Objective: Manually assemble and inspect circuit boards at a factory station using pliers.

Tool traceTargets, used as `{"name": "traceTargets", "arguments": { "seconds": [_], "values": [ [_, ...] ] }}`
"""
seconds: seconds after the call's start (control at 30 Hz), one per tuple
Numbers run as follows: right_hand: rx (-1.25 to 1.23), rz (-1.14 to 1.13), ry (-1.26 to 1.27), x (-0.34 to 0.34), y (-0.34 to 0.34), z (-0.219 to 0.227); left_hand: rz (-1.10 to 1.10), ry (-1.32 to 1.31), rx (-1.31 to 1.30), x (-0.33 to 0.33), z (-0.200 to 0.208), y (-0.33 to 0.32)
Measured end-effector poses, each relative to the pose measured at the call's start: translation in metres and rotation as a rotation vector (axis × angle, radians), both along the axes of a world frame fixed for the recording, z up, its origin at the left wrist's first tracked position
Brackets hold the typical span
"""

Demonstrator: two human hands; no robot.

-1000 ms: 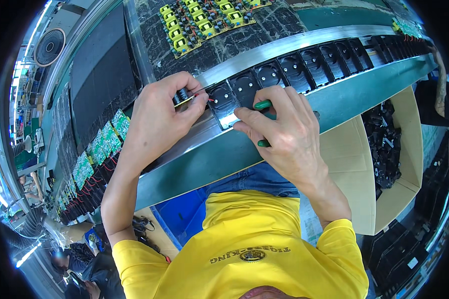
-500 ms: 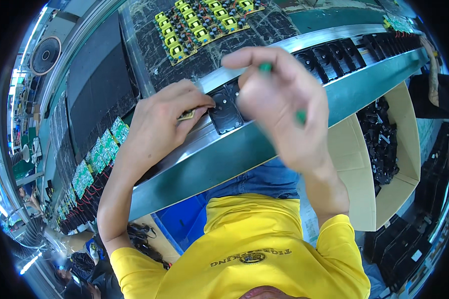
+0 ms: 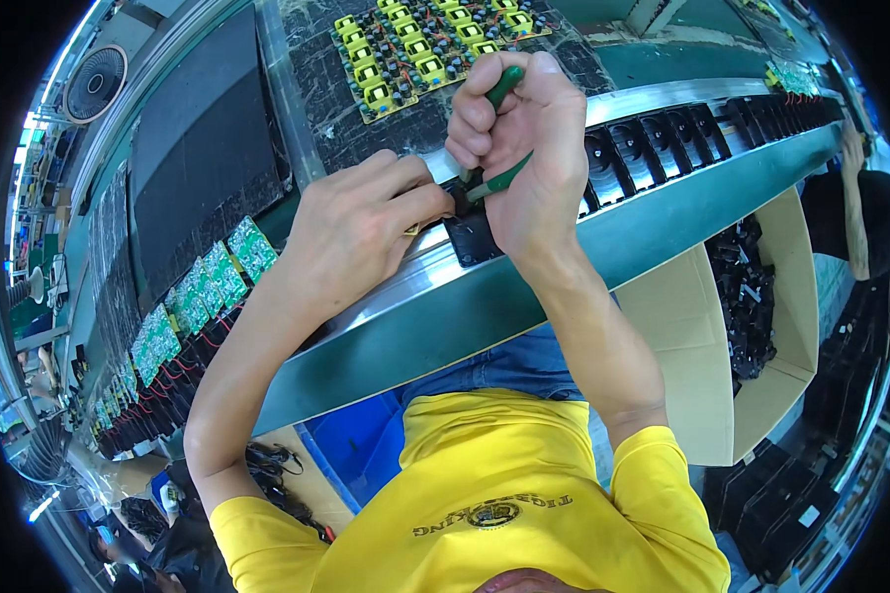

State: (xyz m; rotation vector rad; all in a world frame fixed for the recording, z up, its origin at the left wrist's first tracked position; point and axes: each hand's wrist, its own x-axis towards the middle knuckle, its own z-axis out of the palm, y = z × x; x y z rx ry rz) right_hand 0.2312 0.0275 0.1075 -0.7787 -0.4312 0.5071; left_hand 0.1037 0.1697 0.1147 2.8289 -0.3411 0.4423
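Observation:
Green-handled pliers (image 3: pixel 504 180) are gripped in my right hand (image 3: pixel 539 163), fingers curled around the handles. Their jaws point left and down, to a black plastic casing (image 3: pixel 473 242) on the metal rail (image 3: pixel 391 296). My left hand (image 3: pixel 366 222) is closed, thumb and fingertips pinched at the casing's upper left, right beside the plier jaws. What the fingertips hold is hidden. A small yellowish edge shows under the left fingers, too little to name. The right hand covers part of the casing.
Further black casings (image 3: pixel 653 143) line the rail to the right. Circuit boards with yellow transformers (image 3: pixel 428 69) lie beyond my hands. Green circuit boards with red wires (image 3: pixel 208 282) stand at left. A cardboard box (image 3: pixel 672 341) of black parts is at right, near another person's arm (image 3: pixel 853 198).
My right hand has swung up and left, bringing the plier jaws to the casing beside my left fingertips. The left hand has shifted slightly right, and the whole view has shifted a little.

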Motion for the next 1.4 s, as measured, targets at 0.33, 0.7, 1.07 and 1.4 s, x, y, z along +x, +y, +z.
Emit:
{"name": "traceTargets", "arguments": {
  "seconds": [0.33, 0.7, 1.07, 1.4],
  "values": [
    [0.001, 0.103, -0.167, 0.006, -0.004, -0.015, 0.085, 0.01, -0.015, -0.001, 0.004, -0.009],
    [-0.841, -0.355, -1.161, -0.012, -0.109, 0.011, 0.316, 0.079, -0.154, -0.009, 0.011, -0.037],
    [-1.052, -0.371, -1.29, -0.026, -0.113, -0.01, 0.453, 0.107, -0.421, 0.003, 0.007, -0.046],
    [-1.037, -0.361, -1.269, -0.026, -0.113, -0.012, 0.448, 0.072, -0.302, 0.008, 0.003, -0.047]
  ]
}}
